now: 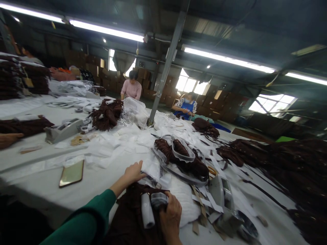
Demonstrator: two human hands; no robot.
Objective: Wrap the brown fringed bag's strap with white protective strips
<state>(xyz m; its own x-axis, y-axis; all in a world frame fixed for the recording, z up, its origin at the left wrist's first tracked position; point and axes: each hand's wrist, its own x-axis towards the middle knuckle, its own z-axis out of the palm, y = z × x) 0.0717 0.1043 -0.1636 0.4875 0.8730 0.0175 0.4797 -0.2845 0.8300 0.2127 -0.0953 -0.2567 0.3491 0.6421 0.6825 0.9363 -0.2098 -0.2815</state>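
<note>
My left hand [133, 174], in a green sleeve, reaches forward with its fingers closed on the edge of a white sheet [150, 168] on the table. Close to me, my right hand [170, 214] is wrapped round a grey roll of tape [158, 199], with a white roll [147, 211] lying just left of it. Both rest on a dark brown garment [130, 217] at the near table edge. A heap of brown cords in clear plastic [182, 158] lies just beyond my hands.
A gold phone [72, 173] lies at left on the white table [38, 183]. A grey tape dispenser [62, 130] stands further back, another [224, 204] at right. Brown garments pile at right [286, 166]. A steel post [166, 66] rises mid-table. Two people [131, 86] work at the far side; another person's hand [9, 139] rests at left.
</note>
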